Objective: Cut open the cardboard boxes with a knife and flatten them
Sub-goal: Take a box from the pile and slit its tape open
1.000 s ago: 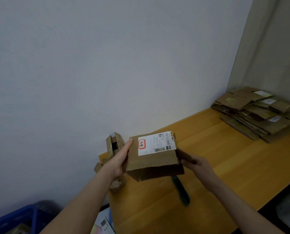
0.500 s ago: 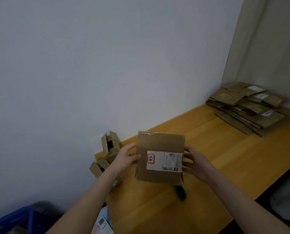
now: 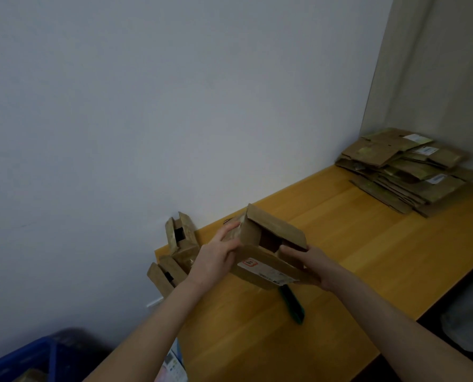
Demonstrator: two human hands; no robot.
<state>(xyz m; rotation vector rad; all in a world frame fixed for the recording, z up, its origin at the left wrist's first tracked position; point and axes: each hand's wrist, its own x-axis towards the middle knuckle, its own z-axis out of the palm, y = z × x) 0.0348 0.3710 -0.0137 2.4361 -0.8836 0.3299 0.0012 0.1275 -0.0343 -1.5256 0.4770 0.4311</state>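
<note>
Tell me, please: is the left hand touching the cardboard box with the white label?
Touching. The head view shows the left hand gripping the left end of the cardboard box, with its fingers curled over the upper edge.

A yellow-orange wooden worktop (image 3: 367, 257) is seen, its back edge set against a pale wall. At its far right corner a stack of flattened cardboard (image 3: 412, 172) is laid in untidy layers, several sheets bearing white labels, while at the back left corner a cluster of small open boxes (image 3: 183, 249) is crowded against the wall, one tipped over the left edge. A green-handled knife (image 3: 294, 306) is laid flat nearer the front edge, its far end hidden.
</note>
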